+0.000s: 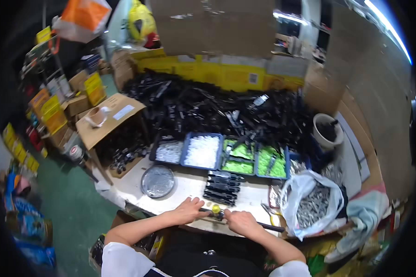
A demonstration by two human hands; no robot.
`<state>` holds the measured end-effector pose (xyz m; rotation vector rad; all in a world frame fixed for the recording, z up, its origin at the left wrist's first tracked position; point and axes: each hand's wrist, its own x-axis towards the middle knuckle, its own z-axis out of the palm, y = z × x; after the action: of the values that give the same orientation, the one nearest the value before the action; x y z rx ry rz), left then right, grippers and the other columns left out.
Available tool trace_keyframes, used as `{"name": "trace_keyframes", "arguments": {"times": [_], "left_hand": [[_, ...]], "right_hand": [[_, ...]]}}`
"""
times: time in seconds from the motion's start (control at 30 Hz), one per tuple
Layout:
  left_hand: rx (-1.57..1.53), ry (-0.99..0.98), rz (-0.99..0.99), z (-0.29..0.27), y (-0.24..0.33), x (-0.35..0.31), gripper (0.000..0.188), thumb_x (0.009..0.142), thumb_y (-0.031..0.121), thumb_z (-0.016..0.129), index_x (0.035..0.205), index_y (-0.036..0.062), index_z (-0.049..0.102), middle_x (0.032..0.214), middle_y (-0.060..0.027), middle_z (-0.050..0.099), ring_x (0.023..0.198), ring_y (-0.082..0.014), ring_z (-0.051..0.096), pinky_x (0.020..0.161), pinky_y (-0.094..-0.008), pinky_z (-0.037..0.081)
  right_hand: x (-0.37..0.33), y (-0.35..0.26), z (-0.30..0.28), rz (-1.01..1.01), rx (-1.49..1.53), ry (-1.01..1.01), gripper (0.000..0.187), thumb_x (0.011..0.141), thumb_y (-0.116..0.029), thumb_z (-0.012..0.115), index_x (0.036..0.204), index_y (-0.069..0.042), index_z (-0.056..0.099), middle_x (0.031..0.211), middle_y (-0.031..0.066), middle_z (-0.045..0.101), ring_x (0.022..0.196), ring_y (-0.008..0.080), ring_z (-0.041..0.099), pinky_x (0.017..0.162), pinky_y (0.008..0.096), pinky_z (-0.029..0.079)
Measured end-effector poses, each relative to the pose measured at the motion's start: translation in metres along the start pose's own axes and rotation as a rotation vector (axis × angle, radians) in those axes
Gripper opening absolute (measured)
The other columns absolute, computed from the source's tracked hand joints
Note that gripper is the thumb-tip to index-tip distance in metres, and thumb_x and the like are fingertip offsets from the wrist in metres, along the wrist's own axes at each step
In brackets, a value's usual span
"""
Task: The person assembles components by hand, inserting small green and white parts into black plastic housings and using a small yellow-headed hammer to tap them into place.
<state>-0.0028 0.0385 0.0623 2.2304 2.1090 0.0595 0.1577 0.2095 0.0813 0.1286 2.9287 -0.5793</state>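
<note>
At the near edge of the table, my left hand [188,211] has its fingers closed on one end of a small black part [221,215]. My right hand [242,222] grips the other end with bent fingers. A small round yellow piece [216,209] shows between the two hands, at the black part; whether it is fixed to it I cannot tell. From beneath my right hand a thin black bar [272,227] runs rightward along the table edge. Just beyond my hands lies a stack of black plastic parts [222,187], side by side.
Behind the stack stand blue trays holding white pieces [201,151] and green pieces [271,162]. A heap of black parts [185,106] fills the back. Yellow-handled pliers [270,213] and a bag of grey parts [313,205] are right; a round dish [157,181] is left.
</note>
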Motion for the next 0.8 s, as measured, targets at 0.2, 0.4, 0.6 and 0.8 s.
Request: {"name": "trace_keyframes", "arguments": {"times": [0.2, 0.4, 0.6, 0.8], "left_hand": [[0.027, -0.035, -0.063, 0.010, 0.001, -0.009, 0.053, 0.068, 0.006, 0.052, 0.119, 0.0230, 0.052, 0.089, -0.0104, 0.044, 0.082, -0.0250, 0.044, 0.064, -0.0357, 0.038], [-0.019, -0.111, -0.114, -0.005, 0.009, -0.008, 0.039, 0.079, 0.014, 0.043, 0.115, 0.0184, 0.054, 0.091, -0.0125, 0.046, 0.090, -0.0273, 0.045, 0.071, -0.0389, 0.039], [0.043, 0.005, 0.020, 0.004, 0.003, -0.004, 0.051, 0.070, 0.007, 0.052, 0.119, 0.0204, 0.052, 0.089, -0.0093, 0.044, 0.084, -0.0241, 0.044, 0.066, -0.0352, 0.037], [0.048, 0.035, -0.041, 0.010, 0.003, -0.012, 0.048, 0.071, 0.009, 0.052, 0.118, 0.0219, 0.054, 0.089, -0.0098, 0.045, 0.086, -0.0248, 0.044, 0.066, -0.0376, 0.038]], "right_hand": [[0.004, -0.003, -0.002, -0.107, -0.068, -0.007, 0.017, 0.083, -0.017, 0.045, 0.093, -0.003, 0.046, 0.071, 0.0195, 0.061, 0.062, 0.0363, 0.059, 0.053, 0.0467, 0.046], [0.004, -0.002, -0.003, -0.068, -0.082, -0.029, 0.016, 0.083, -0.017, 0.044, 0.091, -0.003, 0.046, 0.069, 0.0199, 0.060, 0.062, 0.0356, 0.060, 0.054, 0.0463, 0.046], [0.002, -0.009, -0.005, -0.050, -0.079, -0.014, 0.019, 0.079, -0.010, 0.041, 0.095, -0.002, 0.048, 0.070, 0.0192, 0.061, 0.061, 0.0343, 0.061, 0.054, 0.0445, 0.047], [-0.004, -0.011, -0.004, -0.047, -0.040, 0.004, 0.017, 0.081, -0.011, 0.042, 0.096, -0.003, 0.046, 0.073, 0.0192, 0.060, 0.063, 0.0357, 0.059, 0.054, 0.0454, 0.046]]}}
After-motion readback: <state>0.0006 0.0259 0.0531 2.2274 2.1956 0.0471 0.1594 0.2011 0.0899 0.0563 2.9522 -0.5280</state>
